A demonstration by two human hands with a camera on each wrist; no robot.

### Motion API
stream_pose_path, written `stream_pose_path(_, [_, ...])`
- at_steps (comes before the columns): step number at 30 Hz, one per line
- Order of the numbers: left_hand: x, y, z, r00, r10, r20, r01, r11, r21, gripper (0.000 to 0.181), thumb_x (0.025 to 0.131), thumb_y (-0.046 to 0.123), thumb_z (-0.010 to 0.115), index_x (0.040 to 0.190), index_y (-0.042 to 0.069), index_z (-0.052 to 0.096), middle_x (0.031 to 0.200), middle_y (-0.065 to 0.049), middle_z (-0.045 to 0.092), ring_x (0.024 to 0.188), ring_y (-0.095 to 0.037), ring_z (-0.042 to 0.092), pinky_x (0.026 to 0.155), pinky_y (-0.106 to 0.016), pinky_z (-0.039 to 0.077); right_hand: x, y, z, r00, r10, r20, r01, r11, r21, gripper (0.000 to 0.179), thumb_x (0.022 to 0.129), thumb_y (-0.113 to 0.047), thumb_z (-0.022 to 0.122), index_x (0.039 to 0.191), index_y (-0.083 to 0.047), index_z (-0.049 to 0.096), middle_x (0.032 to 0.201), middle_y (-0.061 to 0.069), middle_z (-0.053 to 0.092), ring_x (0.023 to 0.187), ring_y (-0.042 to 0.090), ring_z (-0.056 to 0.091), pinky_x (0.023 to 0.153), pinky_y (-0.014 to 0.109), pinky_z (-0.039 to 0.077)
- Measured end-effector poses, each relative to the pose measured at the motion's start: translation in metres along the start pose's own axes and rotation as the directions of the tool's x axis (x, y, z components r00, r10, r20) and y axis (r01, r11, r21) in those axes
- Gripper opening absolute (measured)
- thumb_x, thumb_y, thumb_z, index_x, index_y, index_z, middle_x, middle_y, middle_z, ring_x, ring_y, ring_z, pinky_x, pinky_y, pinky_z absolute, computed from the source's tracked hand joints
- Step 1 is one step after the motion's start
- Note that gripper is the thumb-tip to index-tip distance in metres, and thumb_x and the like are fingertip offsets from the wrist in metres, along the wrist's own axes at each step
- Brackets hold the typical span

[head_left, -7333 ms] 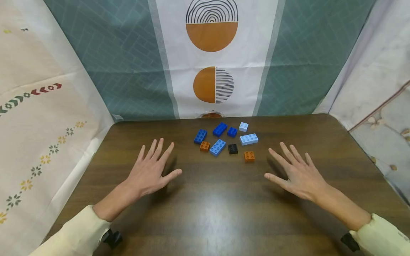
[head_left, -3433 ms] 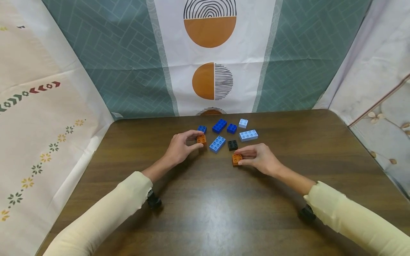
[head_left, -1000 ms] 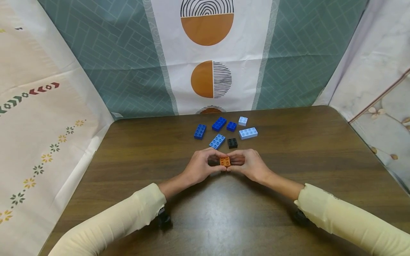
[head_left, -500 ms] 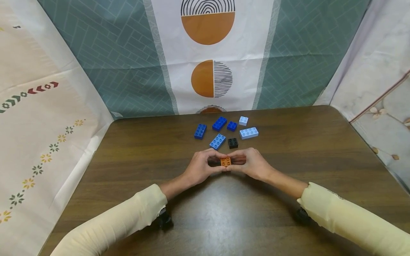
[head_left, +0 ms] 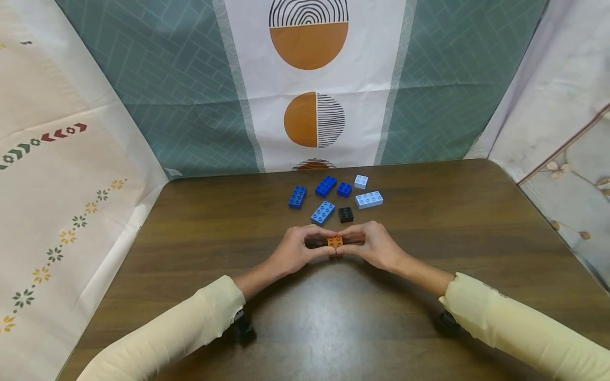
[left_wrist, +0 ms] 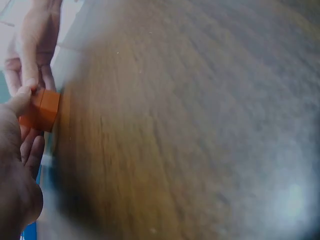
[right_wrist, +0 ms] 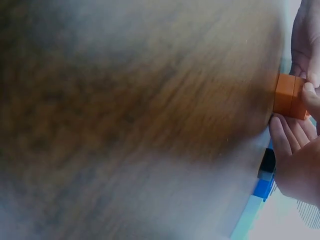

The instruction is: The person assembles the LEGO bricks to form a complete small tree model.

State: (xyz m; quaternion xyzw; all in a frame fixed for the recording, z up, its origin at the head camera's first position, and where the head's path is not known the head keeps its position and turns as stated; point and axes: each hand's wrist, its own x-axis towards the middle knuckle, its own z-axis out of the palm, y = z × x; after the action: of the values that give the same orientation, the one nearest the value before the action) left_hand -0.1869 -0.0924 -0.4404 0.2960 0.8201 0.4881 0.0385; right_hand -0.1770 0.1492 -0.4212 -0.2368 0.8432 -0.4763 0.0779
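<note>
Two orange 2x2 toy bricks are stacked near the table's middle, one on the other. From above only the upper orange brick [head_left: 335, 241] shows well; a seam divides it from the lower orange brick [right_wrist: 284, 95] in the right wrist view. My left hand [head_left: 294, 250] pinches the stack from the left, thumb on the near side and fingers on the far side. From the right, my right hand [head_left: 379, 247] grips it the same way. The thumbs meet at the upper brick, and the lower brick sits close over the tabletop.
Just beyond the hands lie a black brick [head_left: 346, 214] and a medium-blue brick [head_left: 323, 212]. Farther back are dark blue bricks [head_left: 297, 197] and light blue bricks [head_left: 369, 200]. Fabric hangs behind the wooden table [head_left: 214, 211] and along both sides.
Both hands started open and apart. Each took an orange brick, left from the back group and right from nearer, and brought them together at the middle, where they now form a stack.
</note>
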Motion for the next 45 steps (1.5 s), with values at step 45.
stream_pose_path(45, [-0.001,0.0,0.002,0.999,-0.042,-0.016,0.042,0.999,-0.032,0.033,0.092,0.017,0.086,0.124,0.013,0.079,0.115,0.002,0.078,0.101,-0.01,0.074,0.088,-0.031,0.061,0.044,0.036,-0.038,0.989,0.142,-0.044,-0.132,0.975,0.181,0.066,0.098,-0.005,0.077,0.156,0.004,0.047,0.161,0.018,0.047,0.147,0.034,0.047,0.117,0.045,0.042])
